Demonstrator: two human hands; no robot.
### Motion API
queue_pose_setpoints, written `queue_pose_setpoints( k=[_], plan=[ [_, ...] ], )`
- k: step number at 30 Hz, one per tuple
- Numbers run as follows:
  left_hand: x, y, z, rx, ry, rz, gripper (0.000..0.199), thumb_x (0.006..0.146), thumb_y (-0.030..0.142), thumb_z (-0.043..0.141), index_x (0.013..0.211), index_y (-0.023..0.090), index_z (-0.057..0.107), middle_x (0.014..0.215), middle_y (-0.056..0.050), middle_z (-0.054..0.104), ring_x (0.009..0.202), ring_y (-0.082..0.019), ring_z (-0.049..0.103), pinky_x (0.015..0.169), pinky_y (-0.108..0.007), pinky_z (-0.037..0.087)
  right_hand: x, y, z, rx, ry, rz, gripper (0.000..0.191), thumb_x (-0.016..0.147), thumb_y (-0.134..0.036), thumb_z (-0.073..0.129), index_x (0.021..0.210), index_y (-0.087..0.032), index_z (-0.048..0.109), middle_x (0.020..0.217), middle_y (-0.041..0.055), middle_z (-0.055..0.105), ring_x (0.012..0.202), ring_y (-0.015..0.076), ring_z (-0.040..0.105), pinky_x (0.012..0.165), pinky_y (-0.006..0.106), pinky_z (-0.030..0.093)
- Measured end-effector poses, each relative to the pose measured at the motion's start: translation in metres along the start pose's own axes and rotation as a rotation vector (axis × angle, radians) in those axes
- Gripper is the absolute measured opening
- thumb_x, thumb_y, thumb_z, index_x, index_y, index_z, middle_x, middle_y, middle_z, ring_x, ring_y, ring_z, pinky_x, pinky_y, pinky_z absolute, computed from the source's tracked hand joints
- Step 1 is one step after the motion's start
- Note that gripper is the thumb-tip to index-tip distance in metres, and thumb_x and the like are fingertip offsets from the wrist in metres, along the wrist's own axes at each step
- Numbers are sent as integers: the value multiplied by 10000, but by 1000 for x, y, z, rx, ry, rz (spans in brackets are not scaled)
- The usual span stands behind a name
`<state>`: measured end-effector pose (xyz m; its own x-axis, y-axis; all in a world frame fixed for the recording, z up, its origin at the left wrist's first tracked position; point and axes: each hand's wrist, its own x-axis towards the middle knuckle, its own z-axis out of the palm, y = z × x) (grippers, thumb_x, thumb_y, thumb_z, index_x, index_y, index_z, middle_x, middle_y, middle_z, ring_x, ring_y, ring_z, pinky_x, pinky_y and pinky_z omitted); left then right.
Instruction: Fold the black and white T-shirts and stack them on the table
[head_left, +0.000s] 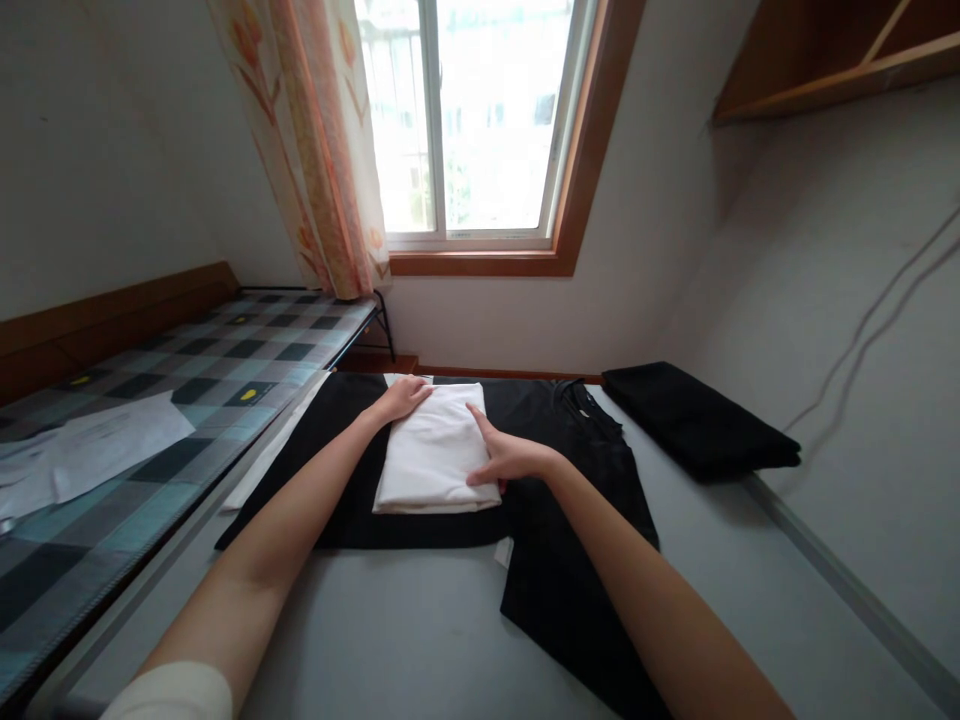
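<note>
A white folded garment [439, 450] lies as a neat rectangle on a spread-out black shirt [592, 455]. My left hand [405, 398] rests with its fingers laid over the garment's far left corner. At the right edge is my right hand [514, 455], its thumb and a finger spread apart over the white cloth. Its other fingers are mostly hidden beside that edge. One black sleeve [566, 610] stretches toward me under my right forearm. A bit of white paper or label [504, 551] pokes out near the shirt's front edge.
A folded black cloth [697, 420] sits on the grey tabletop [390, 630] at the right, by the wall. To the left, a bed with a checked cover [292, 350] carries papers [124, 445]. Ahead are a curtain [322, 150] and a window [487, 120]; a shelf [847, 85] hangs upper right.
</note>
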<state>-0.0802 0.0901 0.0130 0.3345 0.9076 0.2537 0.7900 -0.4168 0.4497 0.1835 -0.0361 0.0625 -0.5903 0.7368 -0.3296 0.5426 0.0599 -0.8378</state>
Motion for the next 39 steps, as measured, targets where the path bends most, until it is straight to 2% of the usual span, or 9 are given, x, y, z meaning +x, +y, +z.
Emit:
queue_pose_setpoints(
  k=[3,5,8,10,13,18,25,33,39],
  plan=[
    [-9,7,-14,-61,4,-151,241,825,403,610,864,171,661,727,-21,637,721,-180,601,669,-268,462,-4,10,-28,72,178,-142,1229,620,-275,791,1566,-233,8,1039,60,647,640,130,593,653,303,534],
    [-21,17,-20,-153,-2,-257,276,761,398,690,895,162,634,678,2,602,661,-163,591,605,-256,461,-4,25,-52,127,484,-189,1034,679,-249,693,1550,-242,135,818,-34,617,605,123,562,647,287,519],
    [-45,37,-22,-445,-167,-350,440,738,431,726,1050,168,560,665,29,586,599,-151,599,542,-260,488,0,57,-79,124,1052,-124,838,689,-205,601,1481,-187,326,824,-2,622,715,168,601,711,304,524],
    [-57,50,-19,-542,-287,-364,513,745,398,732,1150,188,497,666,44,589,579,-156,616,534,-279,516,4,78,-87,60,1152,5,717,707,-191,563,1412,-148,439,927,58,653,829,200,630,803,329,520],
    [-63,69,-16,-326,-208,-301,398,782,311,690,1129,202,527,689,35,598,584,-154,622,575,-292,531,9,94,-84,-153,1144,126,577,768,-222,540,1337,-127,541,1110,136,653,1012,250,620,941,376,474],
    [-56,99,-8,-69,28,77,238,910,338,529,1056,189,642,1055,-83,669,967,-213,656,881,-358,518,16,76,-61,-537,1030,-10,470,909,-395,461,1303,-179,599,1365,146,551,1275,289,479,1066,434,372],
    [-75,115,30,210,-174,506,630,907,564,508,1452,257,432,1537,-102,385,1447,-313,278,1184,-544,168,28,62,-24,-848,711,79,658,943,-595,365,1491,-230,394,1558,149,335,1446,341,242,1140,512,213],
    [-77,103,30,329,-144,600,673,913,570,498,1490,249,366,1529,-117,394,1431,-312,310,1167,-526,196,22,57,-22,-867,635,137,620,997,-523,243,1511,-194,355,1586,164,262,1461,320,213,1152,492,187],
    [-72,107,8,364,-126,654,311,930,430,549,1145,234,659,1106,-88,645,990,-220,624,922,-354,446,0,36,-45,-770,553,97,483,901,-436,562,1306,-176,591,1306,142,622,1173,270,590,979,344,432]
  ],
)
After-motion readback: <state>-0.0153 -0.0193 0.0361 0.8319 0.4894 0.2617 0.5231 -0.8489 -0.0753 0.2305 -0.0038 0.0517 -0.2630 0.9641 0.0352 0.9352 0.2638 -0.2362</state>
